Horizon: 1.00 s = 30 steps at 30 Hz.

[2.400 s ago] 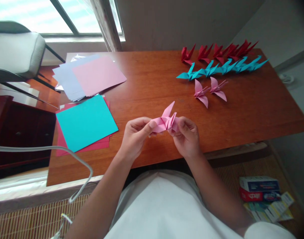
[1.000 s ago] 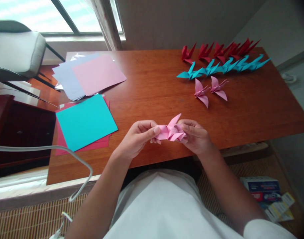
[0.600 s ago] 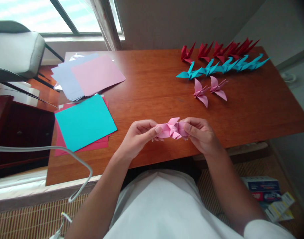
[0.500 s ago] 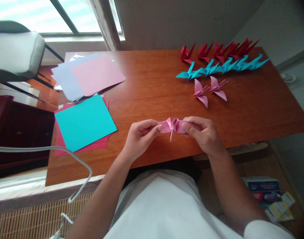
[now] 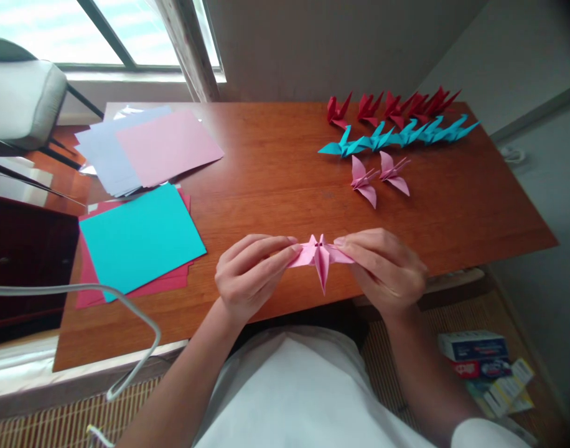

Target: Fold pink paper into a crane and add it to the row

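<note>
Since half a second earlier, the pink folded-paper piece (image 5: 320, 258) had turned on my feed until a long pointed flap aimed at the wearer's body, and both hands had rolled with it. Largest below was the brown wooden table (image 5: 266, 186); on its left lay pale lilac-white paper sheets (image 5: 108, 163) under a pink rectangular paper sheet (image 5: 170, 149), and nearer, a turquoise rectangular paper sheet (image 5: 142, 239) over red paper sheets (image 5: 170, 281), those all still flat. The left hand (image 5: 254, 274) and right hand (image 5: 387, 267) were drawn to narrow pinches, each gripping one side of the piece above the table's near part. Farther right stood what I judged finished: red paper birds (image 5: 394, 111), turquoise paper birds (image 5: 409, 134) and two pink paper birds (image 5: 362, 182). The held piece seemed nearly folded, side flaps spread; I couldn't tell which creases remained.
</note>
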Each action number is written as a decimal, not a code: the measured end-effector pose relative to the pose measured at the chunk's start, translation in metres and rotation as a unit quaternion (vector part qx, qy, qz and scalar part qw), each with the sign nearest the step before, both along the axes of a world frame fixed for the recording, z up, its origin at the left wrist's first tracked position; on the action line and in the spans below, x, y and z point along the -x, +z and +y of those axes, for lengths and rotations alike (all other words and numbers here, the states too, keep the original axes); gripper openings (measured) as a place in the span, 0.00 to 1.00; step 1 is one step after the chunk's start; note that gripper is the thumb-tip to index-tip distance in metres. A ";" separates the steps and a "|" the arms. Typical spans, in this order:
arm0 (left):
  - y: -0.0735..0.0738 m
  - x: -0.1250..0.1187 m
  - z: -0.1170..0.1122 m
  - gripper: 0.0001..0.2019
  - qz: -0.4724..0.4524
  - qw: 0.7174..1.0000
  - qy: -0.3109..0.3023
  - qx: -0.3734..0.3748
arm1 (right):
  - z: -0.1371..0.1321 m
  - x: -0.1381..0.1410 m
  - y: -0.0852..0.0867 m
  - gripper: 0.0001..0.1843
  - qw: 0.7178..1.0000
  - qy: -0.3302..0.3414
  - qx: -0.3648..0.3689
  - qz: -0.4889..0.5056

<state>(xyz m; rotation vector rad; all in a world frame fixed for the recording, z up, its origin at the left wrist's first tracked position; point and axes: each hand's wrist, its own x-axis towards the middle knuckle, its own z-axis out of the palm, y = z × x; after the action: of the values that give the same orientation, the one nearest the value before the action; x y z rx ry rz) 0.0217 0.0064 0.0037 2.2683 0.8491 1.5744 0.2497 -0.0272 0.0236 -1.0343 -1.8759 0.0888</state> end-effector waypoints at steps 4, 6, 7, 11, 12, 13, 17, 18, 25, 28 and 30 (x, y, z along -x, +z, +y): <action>0.001 0.001 -0.005 0.12 0.004 1.000 0.027 -0.012 | -0.006 0.001 0.003 0.25 0.999 -0.014 -0.014 -0.033; 0.001 0.003 -0.007 0.12 0.004 0.999 0.038 -0.015 | -0.008 0.002 0.003 0.24 0.999 -0.018 -0.023 -0.045; 0.001 0.003 -0.008 0.12 0.005 0.999 0.041 -0.017 | -0.009 0.002 0.004 0.24 0.998 -0.020 -0.027 -0.051; 0.001 0.005 -0.009 0.12 0.013 0.998 0.043 -0.032 | -0.012 0.002 0.003 0.25 0.997 -0.021 -0.038 -0.061; 0.001 0.005 -0.009 0.12 0.015 0.998 0.040 -0.035 | -0.012 0.002 0.003 0.24 0.997 -0.022 -0.041 -0.062; 0.001 0.006 -0.009 0.12 0.015 0.998 0.038 -0.037 | -0.013 0.002 0.003 0.24 0.997 -0.025 -0.043 -0.063; 0.000 0.006 -0.008 0.11 0.019 0.999 0.037 -0.035 | -0.014 0.001 0.004 0.23 0.995 -0.038 -0.045 -0.078; 0.000 0.006 -0.009 0.11 0.019 0.998 0.038 -0.035 | -0.014 0.002 0.004 0.23 0.995 -0.038 -0.046 -0.079; 0.000 0.006 -0.009 0.11 0.022 0.999 0.039 -0.030 | -0.013 0.002 0.005 0.22 0.995 -0.037 -0.049 -0.082; 0.001 0.006 -0.009 0.11 0.030 0.999 0.036 -0.025 | -0.013 0.003 0.006 0.21 0.995 -0.038 -0.055 -0.080; 0.001 0.006 -0.009 0.11 0.032 0.999 0.035 -0.023 | -0.012 0.004 0.006 0.21 0.994 -0.041 -0.055 -0.080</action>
<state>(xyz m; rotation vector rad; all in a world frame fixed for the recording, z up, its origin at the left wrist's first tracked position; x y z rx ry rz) 0.0157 -0.0030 0.0047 2.3560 0.9276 1.5740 0.2460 -0.0396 0.0295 -1.0663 -1.9557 -0.1472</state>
